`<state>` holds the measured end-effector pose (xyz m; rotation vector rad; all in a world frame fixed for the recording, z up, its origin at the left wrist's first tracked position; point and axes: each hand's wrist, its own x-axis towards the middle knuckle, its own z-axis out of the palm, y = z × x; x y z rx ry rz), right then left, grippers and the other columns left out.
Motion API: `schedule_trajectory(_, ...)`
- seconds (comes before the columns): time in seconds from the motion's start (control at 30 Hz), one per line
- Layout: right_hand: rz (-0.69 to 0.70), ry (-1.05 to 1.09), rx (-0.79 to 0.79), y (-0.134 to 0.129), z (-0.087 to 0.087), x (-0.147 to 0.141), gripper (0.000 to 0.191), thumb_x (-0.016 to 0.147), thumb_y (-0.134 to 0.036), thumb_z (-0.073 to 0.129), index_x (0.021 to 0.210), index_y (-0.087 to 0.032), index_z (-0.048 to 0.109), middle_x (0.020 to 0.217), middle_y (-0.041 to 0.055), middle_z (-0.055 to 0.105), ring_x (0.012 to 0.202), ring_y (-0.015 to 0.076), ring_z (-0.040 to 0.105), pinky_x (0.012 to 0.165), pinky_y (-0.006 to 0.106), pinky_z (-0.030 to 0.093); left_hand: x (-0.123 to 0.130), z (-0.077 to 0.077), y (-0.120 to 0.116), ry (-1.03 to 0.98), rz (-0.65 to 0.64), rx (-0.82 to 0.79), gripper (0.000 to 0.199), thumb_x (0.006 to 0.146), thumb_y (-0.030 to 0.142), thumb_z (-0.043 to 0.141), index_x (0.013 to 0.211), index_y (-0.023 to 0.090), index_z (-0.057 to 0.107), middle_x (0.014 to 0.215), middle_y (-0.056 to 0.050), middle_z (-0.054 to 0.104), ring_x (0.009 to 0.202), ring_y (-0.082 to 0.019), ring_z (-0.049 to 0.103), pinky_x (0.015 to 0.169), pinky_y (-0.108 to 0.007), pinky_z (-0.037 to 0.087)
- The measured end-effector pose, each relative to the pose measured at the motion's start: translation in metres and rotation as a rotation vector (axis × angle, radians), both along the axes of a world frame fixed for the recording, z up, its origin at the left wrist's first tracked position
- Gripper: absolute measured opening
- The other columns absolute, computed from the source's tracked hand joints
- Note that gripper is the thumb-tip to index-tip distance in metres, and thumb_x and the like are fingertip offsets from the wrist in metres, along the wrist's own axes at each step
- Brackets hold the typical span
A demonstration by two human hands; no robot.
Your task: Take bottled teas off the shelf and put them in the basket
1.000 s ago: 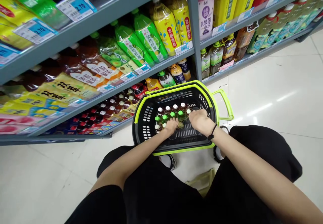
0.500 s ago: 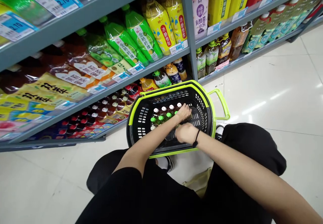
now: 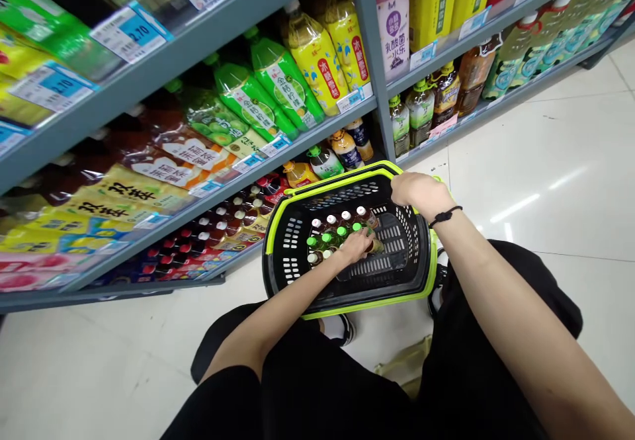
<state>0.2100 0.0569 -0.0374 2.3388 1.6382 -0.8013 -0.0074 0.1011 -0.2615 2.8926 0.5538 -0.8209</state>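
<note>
A black shopping basket (image 3: 347, 304) with a lime-green rim stands on the floor between my knees. Small drink bottles (image 3: 342, 231) stand upright in rows on its left side, with white, green and pale caps. My left hand (image 3: 358, 245) reaches into the basket, fingers curled round a bottle (image 3: 378, 246) at the right end of the front row; most of that bottle is hidden. Over the basket's far right rim is my right hand (image 3: 421, 194), fingers curled closed. It covers part of the side handle, and whatever its fingers hold, if anything, is hidden.
Grey shelves (image 3: 208, 155) packed with large drink bottles and cartons run just beyond the basket. Small dark bottles (image 3: 218, 235) fill the bottom shelf at left. Pale floor tiles (image 3: 555, 182) extend to the right. My shoes are beside the basket, and an olive-coloured thing (image 3: 409, 364) lies between my legs.
My right hand has come up out of the basket, moving right and away to its rim. My left hand remains low among the bottles. The view has shifted slightly.
</note>
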Motion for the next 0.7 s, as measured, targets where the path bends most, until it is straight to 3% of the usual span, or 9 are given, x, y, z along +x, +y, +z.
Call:
schedule_trajectory(0.13,0.033,0.052,-0.108,0.005,0.005,-0.012,0.049,0.093,-0.009,0.049,0.139,-0.006,0.068,0.119,0.0256,0.072,0.114,0.0369,0.071,0.094,0.045,0.059,-0.009,0.007,0.006,0.005,-0.025,-0.020,0.064,0.084,0.017,0.076,0.142,0.012,0.051,0.137,-0.022,0.053,0.125,-0.034,0.058,0.100,-0.040,0.053)
schedule_trajectory(0.3,0.063,0.079,-0.077,0.005,0.007,-0.020,0.048,0.096,-0.010,0.049,0.139,-0.005,0.068,0.132,0.0257,0.068,0.123,0.0349,0.069,0.098,0.041,0.058,-0.010,0.010,-0.001,-0.009,-0.019,0.005,0.054,0.086,0.012,0.069,0.137,0.011,0.053,0.139,-0.024,0.051,0.125,-0.033,0.058,0.101,-0.043,0.054)
schedule_trajectory(0.47,0.130,0.118,-0.057,0.013,-0.006,-0.015,0.042,0.098,-0.011,0.047,0.129,0.001,0.073,0.131,0.0292,0.068,0.125,0.0368,0.068,0.104,0.042,0.054,-0.015,0.014,-0.011,0.007,-0.041,0.029,0.042,0.093,0.018,0.064,0.134,0.010,0.055,0.137,-0.021,0.053,0.127,-0.031,0.057,0.082,-0.036,0.060)
schedule_trajectory(0.57,0.142,0.116,-0.040,0.025,-0.018,-0.015,0.039,0.098,-0.012,0.048,0.123,0.002,0.075,0.126,0.0311,0.069,0.123,0.0382,0.069,0.104,0.044,0.055,-0.020,0.015,-0.011,-0.020,-0.058,0.047,0.047,0.091,0.022,0.070,0.133,0.006,0.055,0.134,-0.022,0.054,0.124,-0.033,0.058,0.078,-0.037,0.061)
schedule_trajectory(0.7,0.127,0.111,0.040,0.029,-0.030,-0.018,0.032,0.096,-0.016,0.055,0.113,-0.007,0.080,0.125,0.0257,0.071,0.118,0.0358,0.072,0.099,0.042,0.057,-0.022,0.038,-0.007,-0.113,-0.095,0.046,0.057,0.090,0.042,0.074,0.127,0.002,0.060,0.123,-0.024,0.061,0.113,-0.035,0.063,0.076,-0.043,0.061)
